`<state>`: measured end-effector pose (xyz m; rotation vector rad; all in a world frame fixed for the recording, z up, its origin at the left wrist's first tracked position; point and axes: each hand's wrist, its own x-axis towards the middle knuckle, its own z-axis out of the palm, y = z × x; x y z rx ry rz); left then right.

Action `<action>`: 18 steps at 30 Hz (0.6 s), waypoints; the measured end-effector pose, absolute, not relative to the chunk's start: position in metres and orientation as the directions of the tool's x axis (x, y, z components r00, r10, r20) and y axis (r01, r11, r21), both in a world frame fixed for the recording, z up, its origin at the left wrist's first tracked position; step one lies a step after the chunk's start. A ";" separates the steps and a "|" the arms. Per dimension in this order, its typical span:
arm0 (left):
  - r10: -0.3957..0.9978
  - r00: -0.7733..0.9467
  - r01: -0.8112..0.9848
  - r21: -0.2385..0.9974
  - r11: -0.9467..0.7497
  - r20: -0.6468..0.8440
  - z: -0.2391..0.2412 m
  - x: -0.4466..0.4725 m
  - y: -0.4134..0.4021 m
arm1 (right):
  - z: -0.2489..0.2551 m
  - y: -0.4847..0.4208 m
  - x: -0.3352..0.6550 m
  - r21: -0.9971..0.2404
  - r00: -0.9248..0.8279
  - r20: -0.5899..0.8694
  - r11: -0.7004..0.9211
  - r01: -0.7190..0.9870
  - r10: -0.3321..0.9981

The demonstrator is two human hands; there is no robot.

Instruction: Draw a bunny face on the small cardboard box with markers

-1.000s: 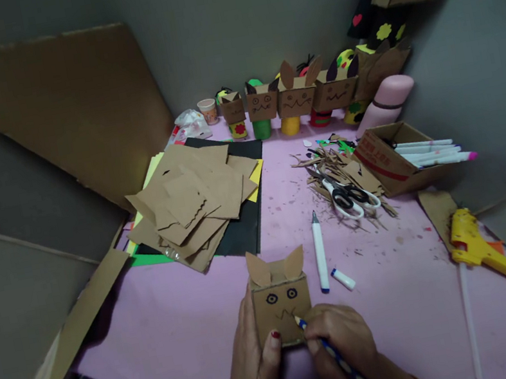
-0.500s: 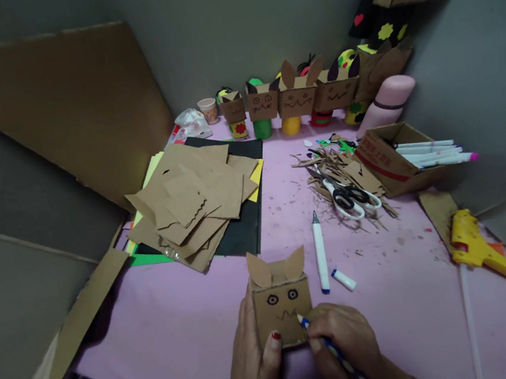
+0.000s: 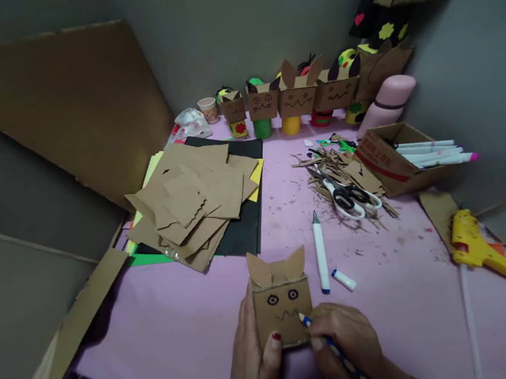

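Note:
My left hand grips a small cardboard box by its left side, thumb across the lower front. Two pointed cardboard ears stand on the box top, and its front has two ringed eyes and a zigzag mouth line. In my right hand is a blue pencil with pale dots, its tip at the right end of the mouth line. Just beyond the box lies an uncapped white marker, with its cap beside it on the pink tabletop.
Cardboard pieces are piled at left. Scissors rest on cardboard scraps, near a box of markers. A yellow glue gun lies at right. Box-headed figures and a pink bottle stand at the back.
The pencil tip has shifted very slightly to the right on the box front. My left hand and the box have stayed in place.

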<state>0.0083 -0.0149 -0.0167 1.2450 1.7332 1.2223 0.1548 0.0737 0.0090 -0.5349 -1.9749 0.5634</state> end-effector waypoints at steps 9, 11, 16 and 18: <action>0.948 -0.318 0.314 0.944 0.105 0.000 -0.016 0.009 -0.013 | 0.007 0.075 0.156 -0.566 -0.476 0.705 0.822 0.070 0.526; 0.949 -0.316 0.316 0.943 0.103 0.003 -0.014 0.009 -0.013 | 0.009 0.075 0.155 -0.552 -0.493 0.722 0.834 0.013 0.485; 0.947 -0.320 0.327 0.939 0.108 0.003 -0.016 0.009 -0.015 | 0.013 0.072 0.150 -0.587 -0.529 0.687 0.810 0.002 0.499; 0.947 -0.322 0.333 0.937 0.111 0.002 -0.017 0.009 -0.016 | 0.010 0.072 0.148 -0.569 -0.528 0.697 0.823 0.006 0.485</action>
